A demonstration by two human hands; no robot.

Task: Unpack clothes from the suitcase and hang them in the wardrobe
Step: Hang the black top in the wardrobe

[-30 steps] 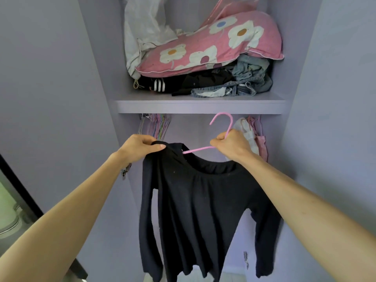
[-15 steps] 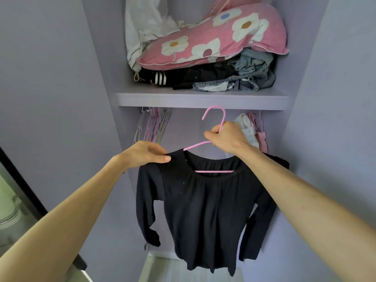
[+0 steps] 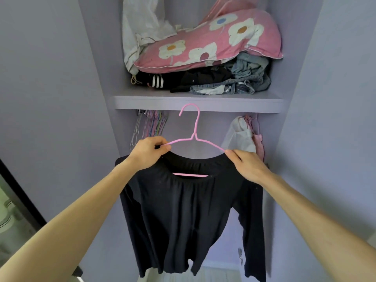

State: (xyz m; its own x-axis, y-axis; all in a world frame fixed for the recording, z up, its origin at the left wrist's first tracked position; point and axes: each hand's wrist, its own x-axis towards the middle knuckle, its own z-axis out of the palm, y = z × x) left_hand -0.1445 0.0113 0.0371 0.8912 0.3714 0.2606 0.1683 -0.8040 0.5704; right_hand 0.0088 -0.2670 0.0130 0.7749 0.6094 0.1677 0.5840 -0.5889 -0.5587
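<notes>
At centre frame, below the shelf [image 3: 203, 102], the black top [image 3: 191, 210] hung on the pink hanger [image 3: 195, 127]. Left hand [image 3: 146, 153] and right hand [image 3: 248, 167] each pinched a hanger arm at the shoulder, fingers [image 3: 162, 146] curled. Soft, light fabric could slip; the stiff hanger neck seemed the surer hold.

**A:** What colour is the top [image 3: 193, 220] in front of you?

**B:** Plain black all over. Your hanger [image 3: 195, 127] is pink.

**A:** And the shelf [image 3: 142, 102]?

**B:** Pale lilac, like the wardrobe walls [image 3: 50, 98]. The pillow [image 3: 213, 43] you see on it is pink with white flowers, their centres orange, blue and maroon. Under it a black garment [image 3: 156, 81] has white stripes, and the jeans [image 3: 250, 78] are faded blue-grey. The cloth [image 3: 140, 27] behind is white. Your spare hangers [image 3: 154, 125] are pastel pink, blue and white.
</notes>
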